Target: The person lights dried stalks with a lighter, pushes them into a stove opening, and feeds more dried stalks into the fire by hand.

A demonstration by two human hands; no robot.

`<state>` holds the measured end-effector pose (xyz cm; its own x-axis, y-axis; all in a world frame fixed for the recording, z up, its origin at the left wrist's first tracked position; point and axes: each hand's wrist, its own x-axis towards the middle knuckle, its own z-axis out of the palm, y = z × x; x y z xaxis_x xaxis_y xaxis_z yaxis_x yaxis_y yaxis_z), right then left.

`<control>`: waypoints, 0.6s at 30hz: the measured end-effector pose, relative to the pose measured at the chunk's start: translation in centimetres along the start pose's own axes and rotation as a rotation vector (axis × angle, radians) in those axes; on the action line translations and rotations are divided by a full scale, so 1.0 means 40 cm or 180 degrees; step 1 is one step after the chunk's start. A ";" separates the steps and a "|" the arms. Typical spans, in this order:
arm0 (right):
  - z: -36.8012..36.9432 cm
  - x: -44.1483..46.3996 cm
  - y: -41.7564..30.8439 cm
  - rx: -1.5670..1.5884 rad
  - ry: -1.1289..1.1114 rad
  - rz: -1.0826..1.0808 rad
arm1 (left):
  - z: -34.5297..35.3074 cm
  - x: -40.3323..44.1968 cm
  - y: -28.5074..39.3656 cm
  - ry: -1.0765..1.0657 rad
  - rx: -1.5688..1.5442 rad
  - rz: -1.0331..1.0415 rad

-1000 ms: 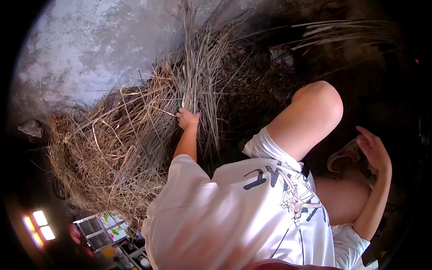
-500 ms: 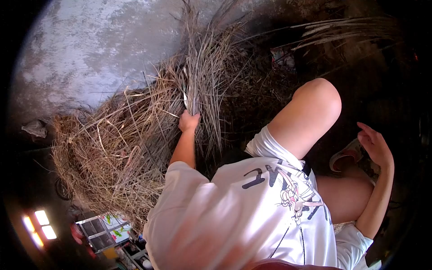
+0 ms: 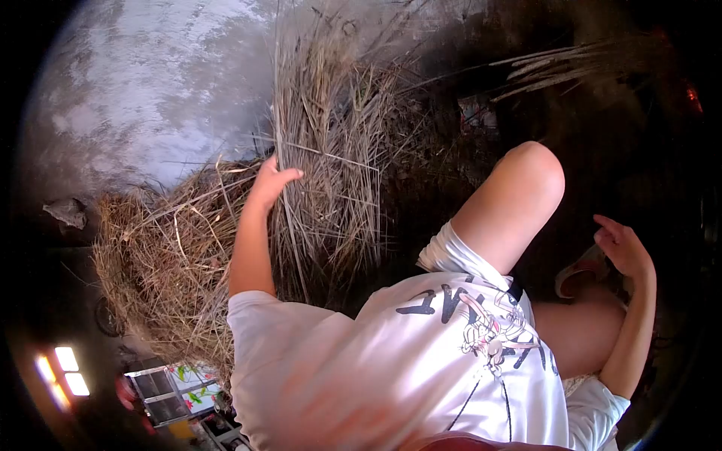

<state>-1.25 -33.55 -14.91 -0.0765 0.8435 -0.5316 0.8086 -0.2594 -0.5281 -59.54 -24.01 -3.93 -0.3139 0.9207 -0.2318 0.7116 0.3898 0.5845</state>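
My left hand [image 3: 272,183] is at the left edge of an upright bundle of dry stalks [image 3: 323,150]. Its thumb lies across the stalks, and its other fingers are partly hidden behind them. Beside and below this hand spreads a large heap of dry straw [image 3: 173,263]. Over at the right, my right hand [image 3: 624,248] hangs in the air near my bent leg, fingers loosely extended, with nothing visible in it.
A rough grey wall [image 3: 150,98] rises behind the straw. More long stalks [image 3: 564,64] lie at the upper right. A stone [image 3: 66,213] is at the far left. My raised knee [image 3: 530,173] is right of the bundle. A metal-framed rack [image 3: 162,395] stands at the lower left.
My left hand has moved left and slightly up, and the stalks by it have shifted left and spread. A pale strip seen beside that hand earlier no longer shows. My right hand has barely moved.
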 end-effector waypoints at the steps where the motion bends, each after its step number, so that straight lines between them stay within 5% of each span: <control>1: -0.001 0.002 0.003 0.0058 -0.0017 -0.0025 | -0.015 0.015 0.024 -0.0282 -0.0295 0.0073; 7: -0.018 -0.013 -0.047 0.0242 0.0086 0.0126 | -0.016 0.095 0.121 -0.0686 -0.0631 0.0176; 9: -0.040 -0.018 -0.071 0.0068 -0.0428 0.0493 | -0.007 0.114 0.149 -0.0895 -0.0750 0.0294; 15: -0.026 -0.003 -0.040 -0.0235 -0.0332 0.0372 | 0.021 0.179 0.267 -0.0702 -0.0117 0.0667; 18: -0.017 -0.020 -0.024 -0.0161 -0.0282 0.0131 | 0.045 0.196 0.324 -0.1210 -0.0593 0.1114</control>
<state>-1.58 -33.66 -13.53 -0.0921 0.7871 -0.6099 0.8403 -0.2672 -0.4716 -51.63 -11.69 0.43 0.1952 0.9501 -0.2433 0.5987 0.0811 0.7969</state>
